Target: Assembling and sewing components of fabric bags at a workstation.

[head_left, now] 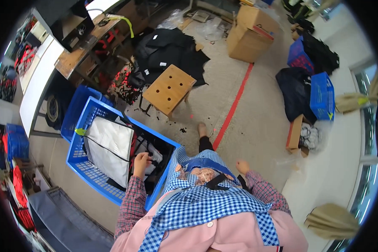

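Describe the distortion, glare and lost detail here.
Head view: black surrounds the rounded image, and the white tabletop curves along the left rim; head view: bright streaks show in the windows at right; head view: the black cloth on the floor shows little surface detail.

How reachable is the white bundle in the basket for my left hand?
Probably yes: your left hand is at the open-topped basket, close beside the white bundle, with only a thin black strap across its face.
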{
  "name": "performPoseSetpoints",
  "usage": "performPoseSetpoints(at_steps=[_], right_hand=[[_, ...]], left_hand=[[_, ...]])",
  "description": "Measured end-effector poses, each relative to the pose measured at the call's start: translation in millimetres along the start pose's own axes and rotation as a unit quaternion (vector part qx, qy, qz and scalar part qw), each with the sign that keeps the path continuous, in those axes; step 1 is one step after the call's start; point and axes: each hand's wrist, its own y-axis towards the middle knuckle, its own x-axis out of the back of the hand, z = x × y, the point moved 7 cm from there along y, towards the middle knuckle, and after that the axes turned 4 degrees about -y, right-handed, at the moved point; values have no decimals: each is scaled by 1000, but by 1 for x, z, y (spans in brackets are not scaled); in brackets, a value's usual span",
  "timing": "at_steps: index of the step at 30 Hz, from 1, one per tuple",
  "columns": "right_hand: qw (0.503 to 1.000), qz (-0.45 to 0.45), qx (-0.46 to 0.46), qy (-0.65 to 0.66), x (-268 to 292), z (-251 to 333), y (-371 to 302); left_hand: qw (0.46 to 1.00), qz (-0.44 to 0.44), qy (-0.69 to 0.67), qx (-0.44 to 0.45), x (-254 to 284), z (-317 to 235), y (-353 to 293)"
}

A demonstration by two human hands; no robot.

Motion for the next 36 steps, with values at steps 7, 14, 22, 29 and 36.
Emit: performPoseSetpoints(at_steps=[7, 14, 22, 29, 36], right_hand=[[974, 55, 193, 107, 112, 175, 330], [966, 163, 25, 199, 79, 299, 551], [782, 132, -291, 535, 35, 312, 617], [781, 79, -260, 562, 42, 328, 625], [918, -72, -179, 347, 89, 298, 651]], left_hand=[[935, -266, -144, 183, 4, 120, -3], [937, -220, -74, 261, -101, 97, 13], [934, -245, -100, 239, -72, 32, 134], [923, -280, -94, 247, 88, 10, 226], [947, -13, 249, 201, 225, -74, 399]])
